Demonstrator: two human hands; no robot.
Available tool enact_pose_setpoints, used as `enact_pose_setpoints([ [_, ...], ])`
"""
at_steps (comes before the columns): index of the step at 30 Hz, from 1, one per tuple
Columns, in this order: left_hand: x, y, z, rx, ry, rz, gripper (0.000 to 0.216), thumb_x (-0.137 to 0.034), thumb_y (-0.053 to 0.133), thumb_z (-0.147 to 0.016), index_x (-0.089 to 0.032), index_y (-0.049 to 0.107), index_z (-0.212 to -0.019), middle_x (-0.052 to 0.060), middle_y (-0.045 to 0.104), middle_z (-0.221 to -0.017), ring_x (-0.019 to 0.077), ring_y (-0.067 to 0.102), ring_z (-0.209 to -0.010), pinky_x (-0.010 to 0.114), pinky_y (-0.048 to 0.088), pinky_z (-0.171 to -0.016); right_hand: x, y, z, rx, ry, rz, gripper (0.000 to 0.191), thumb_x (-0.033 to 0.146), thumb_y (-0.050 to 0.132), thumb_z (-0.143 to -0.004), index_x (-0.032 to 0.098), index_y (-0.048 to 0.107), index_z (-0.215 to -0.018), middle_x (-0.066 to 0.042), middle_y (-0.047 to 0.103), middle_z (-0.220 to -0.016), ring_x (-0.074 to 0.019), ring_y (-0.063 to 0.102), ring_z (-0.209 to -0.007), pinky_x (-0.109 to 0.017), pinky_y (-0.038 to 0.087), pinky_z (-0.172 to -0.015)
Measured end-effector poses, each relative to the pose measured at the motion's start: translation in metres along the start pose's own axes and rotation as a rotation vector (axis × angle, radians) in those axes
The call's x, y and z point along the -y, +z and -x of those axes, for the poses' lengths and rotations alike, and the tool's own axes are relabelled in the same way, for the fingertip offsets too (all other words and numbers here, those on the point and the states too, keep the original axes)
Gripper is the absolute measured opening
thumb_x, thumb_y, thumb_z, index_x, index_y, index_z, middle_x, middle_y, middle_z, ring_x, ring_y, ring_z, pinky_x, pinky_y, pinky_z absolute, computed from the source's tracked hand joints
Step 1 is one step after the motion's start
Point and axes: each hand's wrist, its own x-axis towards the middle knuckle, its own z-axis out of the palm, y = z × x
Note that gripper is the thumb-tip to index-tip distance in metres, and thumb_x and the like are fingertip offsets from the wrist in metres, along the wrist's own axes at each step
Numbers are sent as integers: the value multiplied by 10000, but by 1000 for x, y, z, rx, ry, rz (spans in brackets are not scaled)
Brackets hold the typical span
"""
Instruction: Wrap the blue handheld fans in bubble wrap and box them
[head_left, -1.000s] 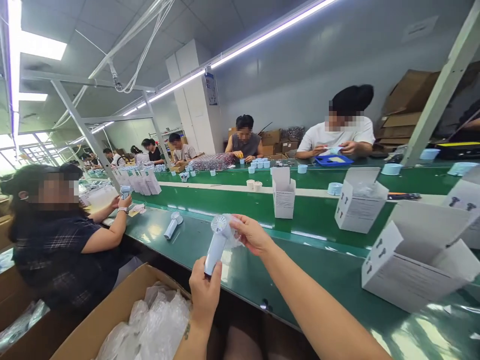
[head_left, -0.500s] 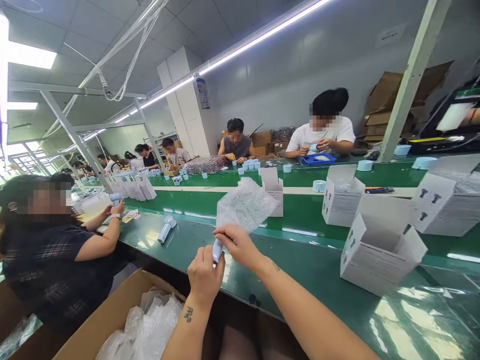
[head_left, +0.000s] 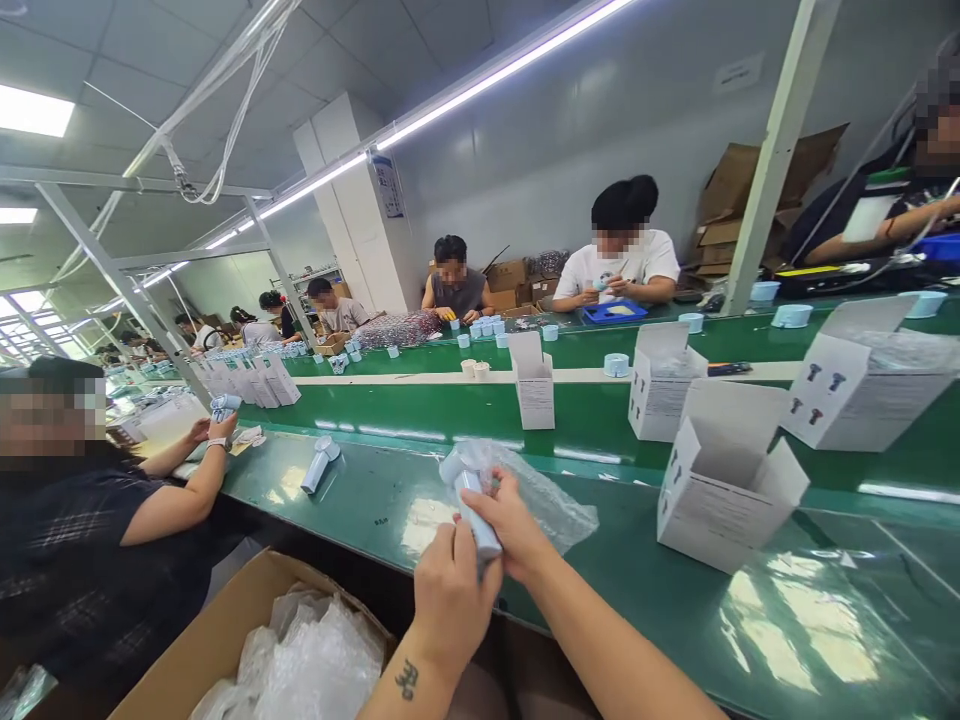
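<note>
A light blue handheld device (head_left: 466, 492) with a rounded head and a straight handle is tilted in front of me over the green table. Around its lower handle, my left hand (head_left: 452, 585) is closed. My right hand (head_left: 517, 520) grips the handle higher up, thumb on top. A clear bubble-wrap bag (head_left: 564, 505) lies against the device's head and spreads out behind my right hand; whether it still covers the head is hard to make out. A second light blue device (head_left: 321, 464) lies on the table to the left.
An open white box (head_left: 720, 510) stands at right, with further white boxes (head_left: 666, 385) behind it on the green belt. Below left, a cardboard carton (head_left: 217, 625) holds clear bubble bags (head_left: 304, 650). A co-worker (head_left: 90, 520) sits at left; others work across the belt.
The device's handle and head now show, where before the bubble bag stood up over it. The bag has swung down to the right. The view has shifted rightward.
</note>
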Motion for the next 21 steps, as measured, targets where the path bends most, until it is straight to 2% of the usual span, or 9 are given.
enact_pose_setpoints([
  [1, 1, -5, -2, 57, -22, 106, 289, -382, 674, -797, -204, 655, -1024, 100, 640, -903, 220, 598, -799, 314, 480, -717, 0, -4, 4, 9, 20, -8, 764, 312, 824, -611, 275, 328, -1191, 6, 604, -890, -164, 631, -662, -294, 537, -596],
  [3, 6, -18, -11, 24, -190, 329, 301, -454, 647, -816, -214, 649, -997, 80, 634, -928, 205, 584, -844, 307, 477, -764, 0, -13, 15, 93, 63, -33, 705, 305, 812, -616, 257, 413, -1195, -20, 623, -931, -178, 646, -736, -280, 540, -597],
  [6, 18, -35, -28, -71, -643, 647, 466, -617, 641, -760, -194, 644, -957, 58, 628, -890, 179, 574, -812, 266, 465, -690, 2, -23, 32, 322, 147, -96, 643, 308, 796, -636, 242, 513, -1209, -64, 643, -1040, -217, 652, -893, -277, 552, -625],
  [7, 23, -38, -32, -8, -764, 776, 536, -667, 657, -710, -184, 649, -944, 58, 632, -877, 175, 576, -788, 259, 460, -656, 3, -25, 36, 385, 169, -108, 626, 315, 789, -643, 237, 537, -1211, -72, 648, -1048, -220, 648, -908, -269, 551, -618],
  [9, 31, -39, -32, 164, -864, 1024, 598, -692, 712, -626, -165, 667, -905, 55, 643, -838, 162, 576, -735, 251, 451, -618, 5, -29, 43, 458, 199, -104, 609, 311, 784, -645, 232, 574, -1211, -73, 656, -1021, -211, 641, -879, -256, 548, -598],
  [12, 41, -36, -23, 134, -847, 1136, 503, -565, 837, -542, -148, 662, -761, 8, 605, -677, 101, 509, -595, 219, 397, -563, 8, -34, 47, 482, 260, -65, 578, 260, 779, -642, 235, 608, -1193, -58, 649, -998, -177, 625, -792, -249, 549, -582],
  [16, 43, -39, -15, 23, -791, 912, 425, -501, 844, -558, -150, 617, -640, -34, 499, -537, 76, 402, -504, 215, 316, -512, 8, -38, 49, 450, 322, -12, 485, 222, 759, -655, 223, 644, -1126, -33, 639, -937, -138, 598, -675, -255, 548, -572],
  [19, 27, -45, -10, -104, -496, 618, 313, -461, 687, -777, -174, 622, -671, 1, 534, -625, 122, 462, -612, 245, 374, -600, 0, -37, 48, 307, 368, 9, 482, 208, 756, -661, 232, 621, -1123, -35, 659, -894, -159, 627, -687, -264, 553, -558],
  [21, 11, -49, -2, 19, -236, 432, 224, -358, 584, -870, -193, 642, -729, 38, 586, -708, 161, 518, -697, 281, 414, -674, -8, -33, 45, 189, 405, -39, 406, 195, 752, -665, 217, 616, -1048, -46, 678, -858, -170, 651, -688, -274, 564, -567],
])
